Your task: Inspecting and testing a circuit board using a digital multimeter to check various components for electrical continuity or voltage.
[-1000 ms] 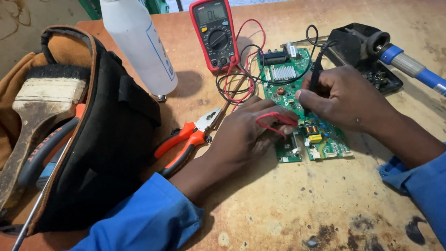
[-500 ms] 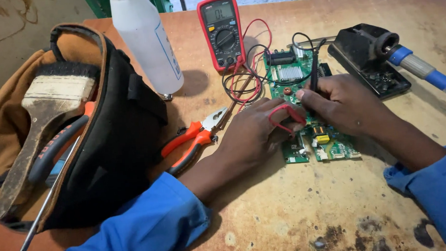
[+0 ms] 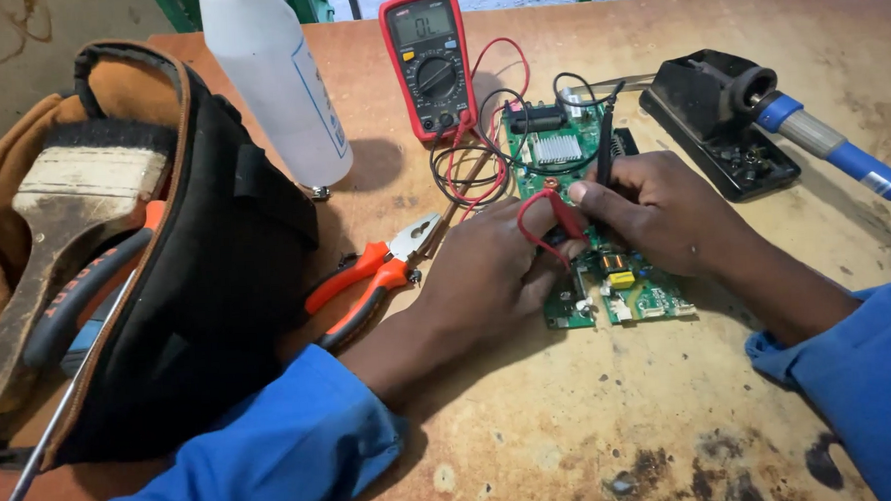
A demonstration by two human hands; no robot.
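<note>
A green circuit board point(image 3: 558, 165) lies on the wooden table point(image 3: 593, 414). My left hand point(image 3: 487, 274) rests on its near half, pinching the red test probe point(image 3: 564, 215), tip hidden under my fingers. My right hand point(image 3: 654, 206) holds the black test probe point(image 3: 604, 148) upright on the board's middle. Red and black leads point(image 3: 472, 164) run from both probes to a red multimeter point(image 3: 425, 61) at the back.
Orange-handled pliers point(image 3: 367, 279) lie left of my left hand. A black and tan tool bag point(image 3: 196, 281) with a paintbrush point(image 3: 53, 218) fills the left side. A white bottle point(image 3: 273, 83) stands behind it. A soldering iron point(image 3: 831, 143) sits in its black stand point(image 3: 720, 123) at right.
The view has shifted slightly. Both hands stay on the board with the probes; the black probe tip has moved a little on the board.
</note>
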